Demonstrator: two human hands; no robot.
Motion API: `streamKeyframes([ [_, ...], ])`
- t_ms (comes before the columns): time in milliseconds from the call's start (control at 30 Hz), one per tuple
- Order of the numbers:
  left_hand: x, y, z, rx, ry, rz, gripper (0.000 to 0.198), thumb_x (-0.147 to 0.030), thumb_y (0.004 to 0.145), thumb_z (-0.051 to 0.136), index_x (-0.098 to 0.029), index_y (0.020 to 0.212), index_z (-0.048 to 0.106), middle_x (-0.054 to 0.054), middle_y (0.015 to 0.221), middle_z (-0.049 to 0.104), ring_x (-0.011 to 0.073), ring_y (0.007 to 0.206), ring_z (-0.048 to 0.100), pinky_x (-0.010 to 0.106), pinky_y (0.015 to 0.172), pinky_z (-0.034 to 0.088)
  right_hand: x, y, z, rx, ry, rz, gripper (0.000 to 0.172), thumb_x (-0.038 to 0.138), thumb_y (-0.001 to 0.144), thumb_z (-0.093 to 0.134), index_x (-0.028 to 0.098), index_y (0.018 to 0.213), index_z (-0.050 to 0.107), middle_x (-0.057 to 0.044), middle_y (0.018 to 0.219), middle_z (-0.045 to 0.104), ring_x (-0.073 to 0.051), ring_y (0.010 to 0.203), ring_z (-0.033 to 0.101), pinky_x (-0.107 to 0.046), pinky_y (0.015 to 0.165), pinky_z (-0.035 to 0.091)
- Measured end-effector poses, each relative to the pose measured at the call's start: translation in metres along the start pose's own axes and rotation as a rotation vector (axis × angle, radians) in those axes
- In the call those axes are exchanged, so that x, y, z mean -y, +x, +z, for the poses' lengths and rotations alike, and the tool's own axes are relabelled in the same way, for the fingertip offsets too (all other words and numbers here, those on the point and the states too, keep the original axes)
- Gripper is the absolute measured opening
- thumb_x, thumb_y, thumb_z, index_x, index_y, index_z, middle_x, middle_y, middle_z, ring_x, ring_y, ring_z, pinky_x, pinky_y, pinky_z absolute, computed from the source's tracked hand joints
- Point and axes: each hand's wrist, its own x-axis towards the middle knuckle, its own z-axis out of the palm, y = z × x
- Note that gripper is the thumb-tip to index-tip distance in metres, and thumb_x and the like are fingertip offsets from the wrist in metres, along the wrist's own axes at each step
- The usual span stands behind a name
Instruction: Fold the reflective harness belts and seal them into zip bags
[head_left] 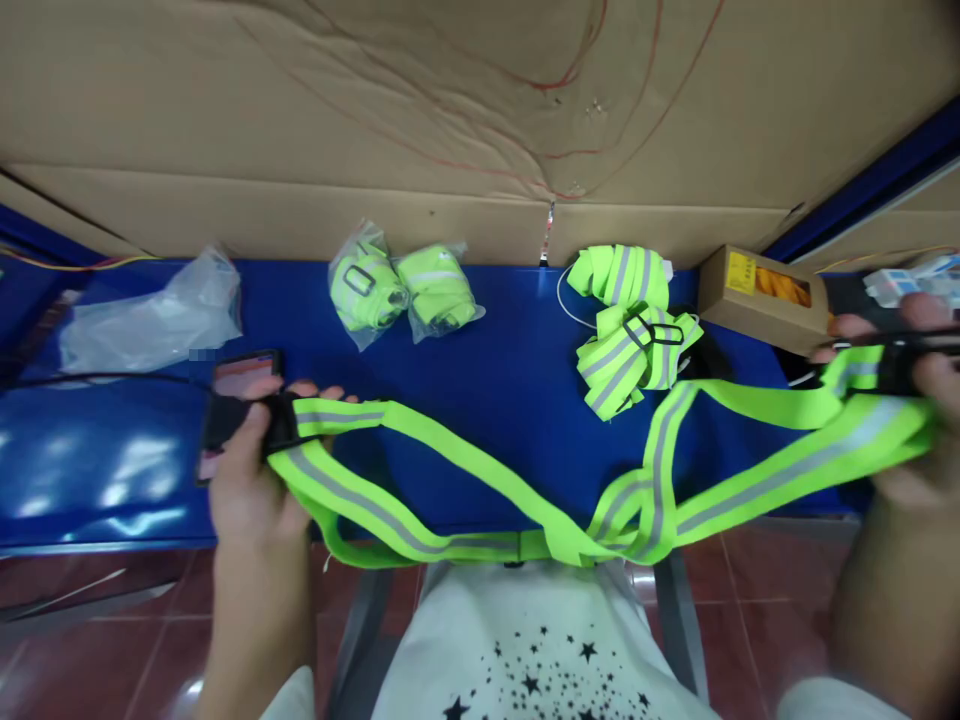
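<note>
Hands, two: left hand point(247, 470) and right hand point(919, 400) each clench an end of one neon belt point(525, 520), stretched from 9 to 3 o'clock. Two bagged belts point(401, 290) lie at 11 (two loose bundles point(630, 350) at 1) on the blue table point(487, 400); red tiled floor point(112, 640) lies below.

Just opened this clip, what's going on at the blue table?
A person holds a neon-yellow reflective strap harness stretched between both hands above the blue table. The left hand is shut on its black end piece, the right hand on the other end. At the back of the table lie two bagged folded straps, a pile of unbagged straps, empty plastic bags and a small cardboard box.
</note>
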Motion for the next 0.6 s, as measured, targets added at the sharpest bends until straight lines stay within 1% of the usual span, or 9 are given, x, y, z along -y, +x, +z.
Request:
streamKeyframes([
  [33, 0.003, -0.004, 0.009, 0.052, 0.020, 0.013, 0.024, -0.040, 0.081, 0.077, -0.026, 0.096, 0.065, -0.002, 0.087, 0.065, 0.0219, 0.089, 0.067, 0.045, 0.093, 0.059, 0.002, -0.005, 0.009, 0.110, 0.112, 0.105, 0.059, 0.063, 0.071, 0.086, 0.033, 0.120, 0.079, -0.022, 0.107, 0.079, -0.034, 0.074, 0.077, -0.048, 0.054, 0.048],
  [67, 0.007, -0.008, 0.018, 0.108, 0.048, 0.038, 0.022, -0.038, 0.082, 0.076, -0.025, 0.094, 0.064, -0.001, 0.084, 0.063, 0.0220, 0.086, 0.067, 0.044, 0.090, 0.059, 0.006, -0.012, 0.020, 0.167, 0.173, 0.159, 0.058, 0.054, 0.071, 0.089, 0.031, 0.122, 0.078, -0.021, 0.108, 0.078, -0.033, 0.075, 0.077, -0.049, 0.058, 0.051],
  [100, 0.009, -0.012, 0.028, 0.172, 0.091, 0.079, 0.020, -0.036, 0.083, 0.075, -0.023, 0.092, 0.063, 0.000, 0.083, 0.061, 0.0220, 0.084, 0.066, 0.043, 0.088, 0.059, 0.011, -0.018, 0.032, 0.173, 0.168, 0.123, 0.051, 0.044, 0.074, 0.089, 0.029, 0.121, 0.079, -0.020, 0.106, 0.079, -0.030, 0.074, 0.076, -0.049, 0.062, 0.053],
  [167, 0.014, -0.017, 0.050, 0.304, 0.248, 0.229, 0.015, -0.032, 0.087, 0.072, -0.022, 0.093, 0.062, 0.001, 0.086, 0.060, 0.0209, 0.083, 0.066, 0.040, 0.086, 0.057, 0.025, -0.031, 0.062, 0.159, 0.031, -0.132, 0.041, 0.027, 0.085, 0.079, 0.030, 0.125, 0.077, -0.015, 0.107, 0.079, -0.024, 0.078, 0.075, -0.046, 0.073, 0.056],
  [267, 0.020, -0.019, 0.090, 0.560, 0.768, 0.503, 0.016, -0.028, 0.094, 0.062, -0.023, 0.109, 0.061, 0.004, 0.098, 0.061, 0.0210, 0.087, 0.064, 0.036, 0.084, 0.053, 0.049, -0.049, 0.111, 0.265, -0.269, -0.585, 0.054, 0.013, 0.087, 0.064, 0.028, 0.138, 0.069, -0.011, 0.122, 0.073, -0.026, 0.105, 0.072, -0.042, 0.088, 0.058],
  [300, 0.023, -0.018, 0.104, 0.618, 0.967, 0.588, 0.021, -0.026, 0.094, 0.060, -0.022, 0.115, 0.059, 0.007, 0.105, 0.061, 0.0229, 0.092, 0.064, 0.037, 0.085, 0.052, 0.055, -0.054, 0.128, 0.297, -0.350, -0.683, 0.056, 0.011, 0.087, 0.059, 0.025, 0.140, 0.067, -0.012, 0.125, 0.071, -0.027, 0.108, 0.070, -0.041, 0.090, 0.058],
  [367, 0.029, -0.014, 0.129, 0.700, 1.276, 0.720, 0.032, -0.022, 0.091, 0.061, -0.020, 0.122, 0.056, 0.012, 0.116, 0.059, 0.0281, 0.101, 0.064, 0.040, 0.087, 0.052, 0.063, -0.063, 0.160, 0.398, -0.516, -0.780, 0.057, 0.009, 0.088, 0.054, 0.021, 0.143, 0.064, -0.011, 0.127, 0.070, -0.027, 0.108, 0.068, -0.039, 0.086, 0.059],
  [467, 0.040, -0.007, 0.152, 0.771, 1.532, 0.700, 0.044, -0.022, 0.088, 0.065, -0.017, 0.129, 0.051, 0.014, 0.120, 0.058, 0.0323, 0.107, 0.064, 0.042, 0.086, 0.054, 0.063, -0.071, 0.196, 0.568, -0.672, -0.830, 0.054, 0.010, 0.092, 0.051, 0.019, 0.143, 0.063, -0.012, 0.130, 0.069, -0.028, 0.105, 0.064, -0.040, 0.082, 0.057],
  [600, 0.054, -0.002, 0.151, 0.759, 1.491, 0.607, 0.049, -0.026, 0.090, 0.063, -0.017, 0.135, 0.047, 0.015, 0.125, 0.056, 0.0323, 0.113, 0.062, 0.041, 0.085, 0.056, 0.055, -0.079, 0.212, 0.600, -0.697, -0.803, 0.054, 0.010, 0.094, 0.048, 0.018, 0.147, 0.059, -0.013, 0.130, 0.068, -0.029, 0.106, 0.061, -0.042, 0.085, 0.053],
])
